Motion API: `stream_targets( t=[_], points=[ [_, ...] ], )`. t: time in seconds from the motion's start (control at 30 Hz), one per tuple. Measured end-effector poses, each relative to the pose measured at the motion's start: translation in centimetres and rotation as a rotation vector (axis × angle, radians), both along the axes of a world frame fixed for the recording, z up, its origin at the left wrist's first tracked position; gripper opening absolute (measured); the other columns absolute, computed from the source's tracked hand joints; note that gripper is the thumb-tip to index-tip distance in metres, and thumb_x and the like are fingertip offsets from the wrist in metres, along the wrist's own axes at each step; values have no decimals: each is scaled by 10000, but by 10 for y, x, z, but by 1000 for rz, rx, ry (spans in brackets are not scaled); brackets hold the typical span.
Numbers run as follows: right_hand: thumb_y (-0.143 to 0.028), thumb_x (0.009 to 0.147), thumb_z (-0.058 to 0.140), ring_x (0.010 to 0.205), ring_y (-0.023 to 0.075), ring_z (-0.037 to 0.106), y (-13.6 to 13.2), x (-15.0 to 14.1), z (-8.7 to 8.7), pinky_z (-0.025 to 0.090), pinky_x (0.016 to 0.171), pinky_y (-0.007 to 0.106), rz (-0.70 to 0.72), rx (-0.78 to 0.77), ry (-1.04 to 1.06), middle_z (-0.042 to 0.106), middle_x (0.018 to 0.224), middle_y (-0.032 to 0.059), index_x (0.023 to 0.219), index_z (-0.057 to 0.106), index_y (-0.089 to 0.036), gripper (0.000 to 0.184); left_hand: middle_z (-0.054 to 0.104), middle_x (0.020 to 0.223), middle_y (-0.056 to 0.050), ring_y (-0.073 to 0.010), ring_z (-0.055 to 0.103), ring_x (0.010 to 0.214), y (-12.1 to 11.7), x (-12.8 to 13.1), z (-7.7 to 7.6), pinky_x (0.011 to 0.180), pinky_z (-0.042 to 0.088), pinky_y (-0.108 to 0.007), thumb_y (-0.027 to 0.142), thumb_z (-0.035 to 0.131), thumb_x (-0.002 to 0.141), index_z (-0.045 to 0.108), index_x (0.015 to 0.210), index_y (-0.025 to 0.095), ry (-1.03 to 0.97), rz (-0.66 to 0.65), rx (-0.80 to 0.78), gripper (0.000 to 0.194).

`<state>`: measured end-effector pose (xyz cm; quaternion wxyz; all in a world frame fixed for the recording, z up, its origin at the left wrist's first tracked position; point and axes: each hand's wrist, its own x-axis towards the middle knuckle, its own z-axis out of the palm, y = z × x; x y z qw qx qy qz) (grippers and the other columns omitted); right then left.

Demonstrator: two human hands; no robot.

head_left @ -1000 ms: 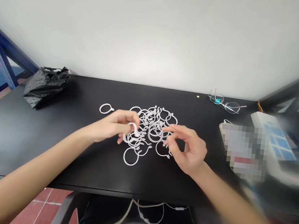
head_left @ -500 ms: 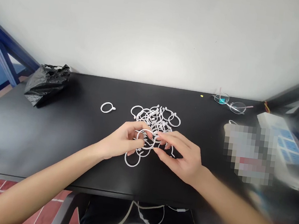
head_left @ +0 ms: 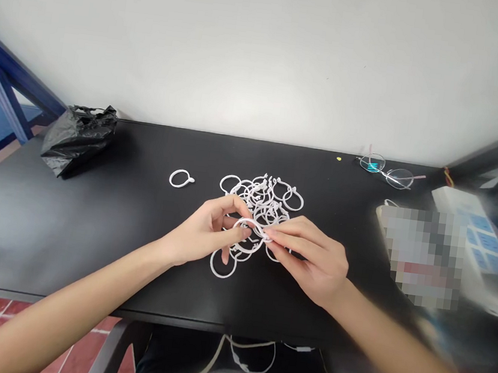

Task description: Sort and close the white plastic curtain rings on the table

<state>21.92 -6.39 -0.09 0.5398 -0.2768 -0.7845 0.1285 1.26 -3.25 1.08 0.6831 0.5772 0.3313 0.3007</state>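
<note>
The left hand [head_left: 209,233] grips a white ring [head_left: 247,251] between thumb and fingers, and the right hand [head_left: 319,262] pinches the ring's right end in its fingertips, so the ring sits between the two hands. Just beyond and beneath them, a pile of similar rings [head_left: 260,195] lies on the black surface [head_left: 137,209]. A lone ring [head_left: 191,180] rests beyond the left hand, off to its left. Farther left is a black plastic bag [head_left: 79,144]; eyeglasses [head_left: 385,175] lie beyond the right hand, to its right.
</note>
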Motion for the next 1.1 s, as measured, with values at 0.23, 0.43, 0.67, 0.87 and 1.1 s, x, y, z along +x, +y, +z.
stream_targets(
  t=[0.23,0.43,0.67,0.87,1.1],
  points=[
    [22,780,695,689,176,688,-7,-2,-2,562,540,320,-63,-13,114,762,892,62,1090,723,-247,411,599,969,-49,-125,576,759,-9,1,-7,556,579,-210,333,860,672,591,1151,191,146,192,787,568],
    [-6,789,700,669,178,700,-10,-3,-6,570,523,319,-103,18,111,767,866,46,1083,722,-262,390,595,904,-24,-98,567,692,-7,1,-9,562,547,-205,328,809,752,602,1224,187,158,250,1030,534],
    [11,809,671,740,195,718,-9,3,-3,600,566,340,-43,31,43,767,958,72,1209,678,-262,484,543,723,34,-102,538,611,-7,-2,-9,583,510,-240,405,763,794,618,1203,214,250,349,1223,474],
    [-9,850,624,768,201,729,-12,2,0,614,584,338,-41,28,7,769,1001,68,1305,617,-282,531,551,688,34,-98,524,583,-9,-2,-8,560,476,-237,450,723,823,634,1166,195,301,382,1264,437],
    [28,840,608,750,189,719,-14,1,-2,607,590,331,-38,18,50,764,989,79,1282,637,-264,531,546,671,39,-98,520,585,-12,1,-9,567,469,-236,397,726,834,629,1143,188,260,392,1231,386]
  ],
)
